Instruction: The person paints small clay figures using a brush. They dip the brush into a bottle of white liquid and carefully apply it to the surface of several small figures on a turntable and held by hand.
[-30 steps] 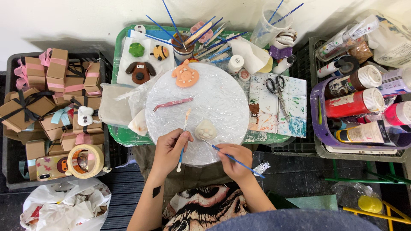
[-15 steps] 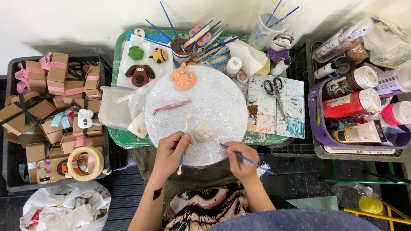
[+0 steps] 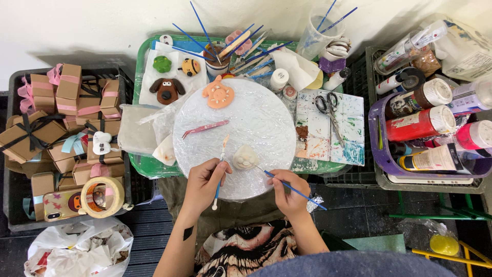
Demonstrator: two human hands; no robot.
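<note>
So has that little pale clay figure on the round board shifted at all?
No. The pale clay figure sits in the same spot on the round board, just below the pink tweezers.

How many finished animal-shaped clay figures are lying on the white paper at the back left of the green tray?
3: a green figure at the back left, a yellow striped one beside it, and a brown dog in front. None looks hidden.

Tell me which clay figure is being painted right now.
The small pale figure nearest the right hand on the round board; its brush tip touches it. The others sit farther back, coloured.
</note>
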